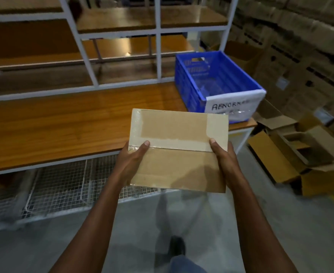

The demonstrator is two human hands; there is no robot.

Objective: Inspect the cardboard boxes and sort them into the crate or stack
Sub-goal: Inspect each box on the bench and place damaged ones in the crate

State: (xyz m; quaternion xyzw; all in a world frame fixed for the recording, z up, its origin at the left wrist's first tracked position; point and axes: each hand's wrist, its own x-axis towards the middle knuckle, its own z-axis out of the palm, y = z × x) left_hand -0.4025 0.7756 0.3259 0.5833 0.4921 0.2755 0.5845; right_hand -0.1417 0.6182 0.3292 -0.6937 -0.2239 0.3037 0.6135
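Observation:
A flat brown cardboard box, sealed with clear tape along its seam and left edge, is held in the air in front of the wooden table. My left hand grips its left side with the thumb on top. My right hand grips the right side the same way. A blue plastic crate stands on the table's right end, behind and to the right of the box. Its white paper label reads "ABNORM..." and I see no boxes inside it.
The wooden table runs to the left, with white-framed shelves behind it and wire mesh below. Open cardboard boxes lie on the floor at right. Stacked cartons fill the right wall. My foot is on the grey floor.

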